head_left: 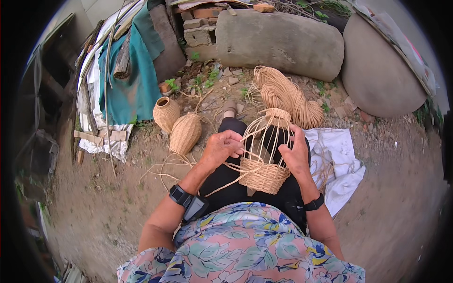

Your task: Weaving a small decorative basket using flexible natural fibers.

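A half-woven basket (265, 176) rests over my lap, with a closely woven band at the near end and bare upright ribs running to a small woven ring (278, 114) at the far end. My left hand (223, 147) is at its left side, thumb and fingers pinched on a weaving cord by the ribs. Around the ribs on the right curls my right hand (297, 154), steadying the basket. A loose cord (222, 188) trails leftward from the woven band across my dark trousers.
Two woven vase-shaped baskets (185, 135) lie on the dirt ahead to the left. A thick hank of tan cord (285, 96) lies beyond my knees, beside a white sack (347, 150). Farther off are a stone slab (281, 45), bricks (206, 12) and a teal cloth (127, 89).
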Available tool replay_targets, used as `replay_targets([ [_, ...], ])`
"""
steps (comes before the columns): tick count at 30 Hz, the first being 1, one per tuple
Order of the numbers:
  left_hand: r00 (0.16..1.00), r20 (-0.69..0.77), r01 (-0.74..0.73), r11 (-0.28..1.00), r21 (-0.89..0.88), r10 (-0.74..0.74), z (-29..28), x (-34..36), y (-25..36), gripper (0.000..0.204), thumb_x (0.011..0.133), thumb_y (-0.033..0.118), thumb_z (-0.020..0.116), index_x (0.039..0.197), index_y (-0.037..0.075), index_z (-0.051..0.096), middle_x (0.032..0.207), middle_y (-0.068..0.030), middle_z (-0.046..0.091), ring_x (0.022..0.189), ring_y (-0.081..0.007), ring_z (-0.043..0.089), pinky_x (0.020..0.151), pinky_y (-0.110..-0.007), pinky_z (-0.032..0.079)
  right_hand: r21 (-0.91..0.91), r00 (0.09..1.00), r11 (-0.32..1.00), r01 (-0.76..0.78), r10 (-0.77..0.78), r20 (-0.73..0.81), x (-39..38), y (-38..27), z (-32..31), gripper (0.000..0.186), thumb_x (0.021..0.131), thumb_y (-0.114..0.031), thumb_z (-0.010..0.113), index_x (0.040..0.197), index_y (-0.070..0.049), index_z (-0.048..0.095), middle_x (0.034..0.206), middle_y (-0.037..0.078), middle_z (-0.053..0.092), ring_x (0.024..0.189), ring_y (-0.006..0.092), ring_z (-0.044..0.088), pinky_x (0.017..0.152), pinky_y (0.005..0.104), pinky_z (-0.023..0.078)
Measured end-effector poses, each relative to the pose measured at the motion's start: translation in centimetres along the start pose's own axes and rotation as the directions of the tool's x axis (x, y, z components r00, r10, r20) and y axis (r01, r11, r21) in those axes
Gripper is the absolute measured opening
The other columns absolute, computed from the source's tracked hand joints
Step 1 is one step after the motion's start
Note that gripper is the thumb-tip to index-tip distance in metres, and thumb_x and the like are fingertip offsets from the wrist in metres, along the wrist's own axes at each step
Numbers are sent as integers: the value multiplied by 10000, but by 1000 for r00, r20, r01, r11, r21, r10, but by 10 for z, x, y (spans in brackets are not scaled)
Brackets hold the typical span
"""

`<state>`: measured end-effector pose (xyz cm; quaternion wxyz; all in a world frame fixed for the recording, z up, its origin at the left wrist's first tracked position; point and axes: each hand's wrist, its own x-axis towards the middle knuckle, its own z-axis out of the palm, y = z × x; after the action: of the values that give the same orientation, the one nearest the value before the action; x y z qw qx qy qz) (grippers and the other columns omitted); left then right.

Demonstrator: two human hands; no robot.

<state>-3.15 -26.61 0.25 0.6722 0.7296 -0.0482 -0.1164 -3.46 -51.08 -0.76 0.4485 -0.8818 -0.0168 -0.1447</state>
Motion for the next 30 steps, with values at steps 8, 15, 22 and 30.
replay_targets([
  [8,964,61,-261,891,370,257,25,5,0,56,850,77,676,877,29,669,755,-39,636,629,-88,562,562,-271,450,313,999,949,-33,17,51,-7,40,1,563,719,-68,597,1258,-23,443,1348,160,458,1042,257,557,886,363,478],
  [15,789,147,-538,555,634,597,53,7,22,153,799,19,570,938,41,630,807,-173,638,707,-389,630,636,-467,516,242,995,969,43,-62,73,3,70,2,521,766,-71,585,1265,-24,444,1363,166,470,1154,283,517,951,397,449],
  [22,786,204,-553,515,655,584,51,3,21,263,826,14,615,1080,54,668,747,-127,628,641,-279,631,593,-373,512,330,991,943,-48,5,130,-11,13,-16,621,784,-162,636,1347,-42,400,1308,169,500,1155,315,533,955,405,443],
  [30,854,-87,-358,701,617,513,29,-8,15,268,786,-37,571,1013,99,616,711,-116,583,613,-297,593,571,-385,470,-81,999,996,-48,47,-21,10,28,12,565,775,-5,550,1322,-45,415,1269,212,532,1091,387,574,901,463,464],
])
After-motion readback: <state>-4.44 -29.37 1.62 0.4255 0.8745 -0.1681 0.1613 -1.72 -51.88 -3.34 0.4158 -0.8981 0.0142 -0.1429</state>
